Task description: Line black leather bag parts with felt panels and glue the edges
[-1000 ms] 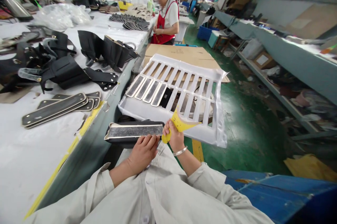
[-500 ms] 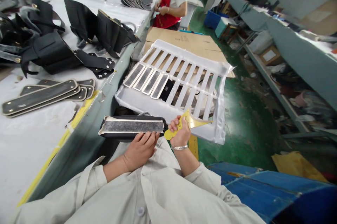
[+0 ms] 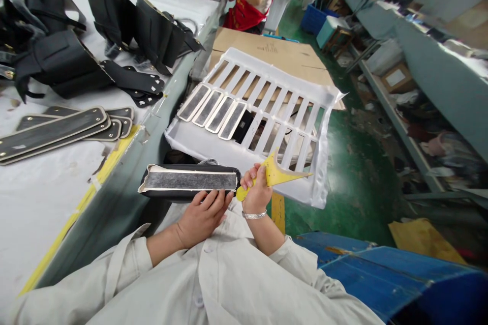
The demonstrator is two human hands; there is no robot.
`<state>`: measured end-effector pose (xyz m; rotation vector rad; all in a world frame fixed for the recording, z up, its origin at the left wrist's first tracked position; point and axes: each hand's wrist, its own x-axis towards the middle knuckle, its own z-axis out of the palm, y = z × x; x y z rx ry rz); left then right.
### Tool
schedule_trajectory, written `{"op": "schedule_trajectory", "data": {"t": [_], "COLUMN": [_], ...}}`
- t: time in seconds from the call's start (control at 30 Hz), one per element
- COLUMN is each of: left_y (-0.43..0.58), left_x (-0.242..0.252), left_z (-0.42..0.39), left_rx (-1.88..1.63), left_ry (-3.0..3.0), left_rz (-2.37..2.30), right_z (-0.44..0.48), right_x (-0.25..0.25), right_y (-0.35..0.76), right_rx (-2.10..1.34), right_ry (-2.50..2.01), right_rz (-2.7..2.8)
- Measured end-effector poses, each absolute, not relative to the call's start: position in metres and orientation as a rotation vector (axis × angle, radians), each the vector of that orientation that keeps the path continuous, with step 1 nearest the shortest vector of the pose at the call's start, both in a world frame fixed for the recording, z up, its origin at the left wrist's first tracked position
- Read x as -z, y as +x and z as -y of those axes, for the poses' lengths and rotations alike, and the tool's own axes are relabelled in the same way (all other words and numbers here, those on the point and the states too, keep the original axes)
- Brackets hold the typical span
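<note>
Hands on a padded strip, scraper held at its right end.
Head view: left hand (image 3: 202,215) lies with fingers together against the near edge of the black strip with grey lining (image 3: 188,181); right hand (image 3: 257,190) is closed around the yellow scraper (image 3: 280,172), just beside the strip's right end. Directly beyond stands a white slotted rack (image 3: 267,111) holding four grey-faced strips (image 3: 211,106), resting on cardboard (image 3: 267,53). Left of the strip, the table (image 3: 46,193) carries stacked strips (image 3: 57,129) and black bag parts (image 3: 57,65).

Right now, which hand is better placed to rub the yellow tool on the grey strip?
Probably the right hand: it grips the yellow tool beside the grey strip, which the left hand holds.
</note>
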<state>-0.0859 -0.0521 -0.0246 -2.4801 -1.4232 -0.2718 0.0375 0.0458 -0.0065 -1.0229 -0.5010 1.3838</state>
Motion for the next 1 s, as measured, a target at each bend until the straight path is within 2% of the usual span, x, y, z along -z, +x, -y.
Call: {"op": "schedule_trajectory", "data": {"t": [0.27, 0.63, 1.0], "left_y": [-0.083, -0.093, -0.084], "left_x": [0.024, 0.03, 0.016], "left_z": [0.051, 0.051, 0.048], "left_rx": [0.23, 0.347, 0.124], "left_ry": [-2.488, -2.537, -2.577], "left_rz": [1.417, 1.385, 1.375], "right_z": [-0.045, -0.027, -0.032], "right_x": [0.003, 0.006, 0.005], "right_y": [0.034, 0.045, 0.046], "right_rx": [-1.5, -1.417, -1.475], "right_ry": [-0.946, -0.877, -0.872], "right_rz": [0.815, 0.682, 0.75]}}
